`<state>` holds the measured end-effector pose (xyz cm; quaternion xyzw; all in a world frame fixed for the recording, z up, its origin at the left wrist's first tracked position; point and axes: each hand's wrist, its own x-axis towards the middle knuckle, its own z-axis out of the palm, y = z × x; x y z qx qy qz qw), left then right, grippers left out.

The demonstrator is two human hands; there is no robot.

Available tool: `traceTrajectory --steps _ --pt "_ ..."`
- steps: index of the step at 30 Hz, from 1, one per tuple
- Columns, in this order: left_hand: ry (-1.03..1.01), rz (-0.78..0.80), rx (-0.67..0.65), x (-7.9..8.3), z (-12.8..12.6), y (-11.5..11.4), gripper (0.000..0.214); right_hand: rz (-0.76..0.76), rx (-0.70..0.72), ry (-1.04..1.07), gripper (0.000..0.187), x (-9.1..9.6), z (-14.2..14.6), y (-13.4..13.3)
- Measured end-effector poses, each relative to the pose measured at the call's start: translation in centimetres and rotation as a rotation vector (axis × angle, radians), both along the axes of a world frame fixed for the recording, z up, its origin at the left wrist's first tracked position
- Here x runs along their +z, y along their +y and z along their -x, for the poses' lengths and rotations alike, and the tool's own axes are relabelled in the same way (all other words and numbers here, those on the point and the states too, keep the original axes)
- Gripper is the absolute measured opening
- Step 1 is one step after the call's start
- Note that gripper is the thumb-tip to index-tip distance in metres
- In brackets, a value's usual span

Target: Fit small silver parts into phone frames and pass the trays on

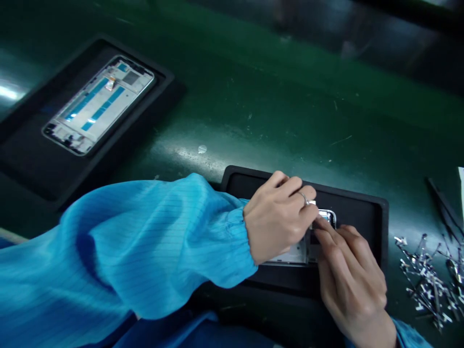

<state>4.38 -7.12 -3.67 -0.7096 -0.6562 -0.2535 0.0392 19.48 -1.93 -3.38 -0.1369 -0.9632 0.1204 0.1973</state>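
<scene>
A phone frame (290, 257) lies in a black tray (353, 208), mostly hidden beneath my hands. My left hand (281, 217), with a ring on one finger, is closed over the frame, its fingertips pinched near the frame's upper right part. What is in that pinch is hidden; a small pale piece shows beside the fingers. My right hand (351, 270) comes in from the lower right, fingers pressed together and bent. Its fingertips meet those of my left hand at the frame, and whatever they grip is covered.
At the upper left, a second black tray (21, 169) bears another phone frame (97, 104) with blue strips. Loose small metal-and-cable parts (427, 280) are heaped at the right, near dark tweezers-like tools (444, 208). All stand on a green tabletop (253, 116).
</scene>
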Motion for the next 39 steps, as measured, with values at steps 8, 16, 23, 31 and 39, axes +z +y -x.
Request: traceTrajectory --steps 8,16,23,31,39 --pt "-0.152 0.107 0.0 -0.4 0.3 -0.1 0.021 -0.042 0.007 -0.019 0.028 -0.2 -0.1 -0.1" --pt "-0.129 0.169 -0.021 0.6 0.6 -0.5 0.019 -0.22 -0.023 -0.102 0.023 -0.6 -0.1 -0.4" --pt "-0.117 0.338 0.004 1.5 1.5 -0.6 0.01 -0.251 -0.023 -0.109 0.024 -0.7 0.2 -0.6" --pt "-0.071 0.493 -0.057 2.1 2.0 0.9 0.008 -0.272 0.006 -0.151 0.028 -0.4 -0.1 -0.6" --pt "-0.029 0.507 -0.093 2.0 2.4 1.1 0.007 -0.31 0.034 -0.14 0.023 -0.2 0.7 -1.4"
